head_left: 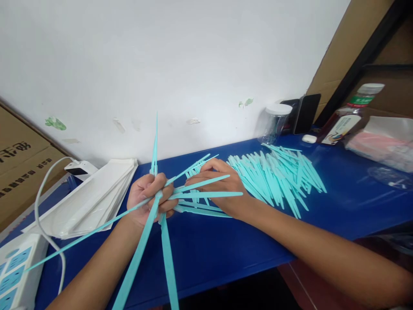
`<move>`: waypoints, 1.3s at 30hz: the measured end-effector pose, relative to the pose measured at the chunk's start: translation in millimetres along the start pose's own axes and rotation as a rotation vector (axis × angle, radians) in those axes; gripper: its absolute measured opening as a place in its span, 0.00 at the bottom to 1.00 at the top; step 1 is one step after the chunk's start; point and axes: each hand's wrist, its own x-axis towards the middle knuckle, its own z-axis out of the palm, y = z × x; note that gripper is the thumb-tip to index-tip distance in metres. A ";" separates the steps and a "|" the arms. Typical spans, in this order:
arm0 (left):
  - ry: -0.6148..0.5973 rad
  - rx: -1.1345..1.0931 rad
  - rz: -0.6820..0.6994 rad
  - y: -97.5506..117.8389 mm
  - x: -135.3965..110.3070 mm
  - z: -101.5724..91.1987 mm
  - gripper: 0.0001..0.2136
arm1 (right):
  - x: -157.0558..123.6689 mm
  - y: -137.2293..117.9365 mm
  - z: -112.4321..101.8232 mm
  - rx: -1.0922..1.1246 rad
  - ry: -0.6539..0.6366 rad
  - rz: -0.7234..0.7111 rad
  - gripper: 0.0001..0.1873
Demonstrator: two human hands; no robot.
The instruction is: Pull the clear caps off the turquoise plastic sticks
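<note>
Blue table (pixel 226 254): left hand (pixel 150 188) curled round strips (pixel 138 258), likely to keep them bunched; right hand (pixel 232 185), fingers bent, grip unclear, beside pile (pixel 274 178), presumably kept handy.

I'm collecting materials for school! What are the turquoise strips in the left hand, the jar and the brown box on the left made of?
The turquoise strips look thin and matte: perhaps foam, paper or plastic. The jar looks smooth and see-through, so probably clear plastic or glass. The brown box looks like dull cardboard, with black printing.
</note>
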 end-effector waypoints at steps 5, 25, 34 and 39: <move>0.007 -0.038 0.009 2.8 -1.5 -2.8 0.28 | 6.0 11.7 -11.0 -0.047 -0.162 0.102 0.07; 0.129 -0.058 0.094 1.2 -2.1 -3.8 0.21 | 13.3 28.4 -40.6 0.226 -0.321 0.117 0.14; 0.191 -0.024 0.053 2.8 0.8 1.0 0.22 | 15.4 25.4 -45.9 0.246 -0.336 0.106 0.13; 0.198 -0.012 0.055 0.7 2.4 1.7 0.22 | 12.6 28.7 -44.9 0.230 -0.341 0.105 0.15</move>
